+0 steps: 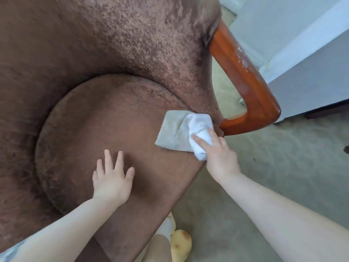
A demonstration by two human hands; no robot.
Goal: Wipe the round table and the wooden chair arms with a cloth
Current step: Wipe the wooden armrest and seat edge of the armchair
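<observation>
Two bare hands work over a brown, nubby upholstered chair seat [105, 118]: the left hand [113, 178] lies flat on the rounded cushion with fingers spread and nothing in them, while the right hand [217, 154] has its fingers curled around a bunched white cloth [200, 133]. That soft, crumpled cloth sits under the right fingertips at the seat's right edge, one flat greyish corner trailing leftward over the cushion, just beside the lower end of the glossy orange-brown wooden chair arm [245, 80]. Farther off, this smooth, curved arm bends up along the fuzzy chair back, pale scuffs showing on its upper face, above a beige carpet [283, 167].
</observation>
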